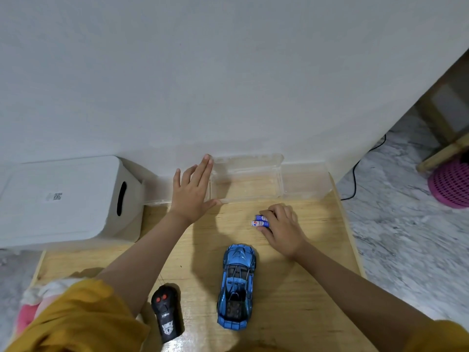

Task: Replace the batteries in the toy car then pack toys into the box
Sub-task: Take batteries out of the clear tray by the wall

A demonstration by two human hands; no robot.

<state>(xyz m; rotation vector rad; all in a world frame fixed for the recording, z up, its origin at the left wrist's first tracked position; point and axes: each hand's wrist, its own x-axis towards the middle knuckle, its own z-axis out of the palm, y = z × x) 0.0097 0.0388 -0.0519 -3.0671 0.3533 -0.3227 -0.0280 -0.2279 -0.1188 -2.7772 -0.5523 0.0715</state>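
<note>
A blue toy car [237,285] stands upright on the wooden table, nose pointing away from me. A black remote control [166,312] with two red buttons lies to its left. Two blue and white batteries [259,221] lie side by side beyond the car. My right hand [281,228] curls over their right ends, fingers touching them. A clear plastic box [280,174] sits open against the wall. My left hand [193,190] rests flat with fingers spread against the box's left wall.
The clear lid [307,184] leans at the box's right. A white bin [63,199] with a slot handle stands left of the table [317,275]. A pink and white soft toy [33,303] shows by my left sleeve. A pink basket [450,189] sits on the floor at right.
</note>
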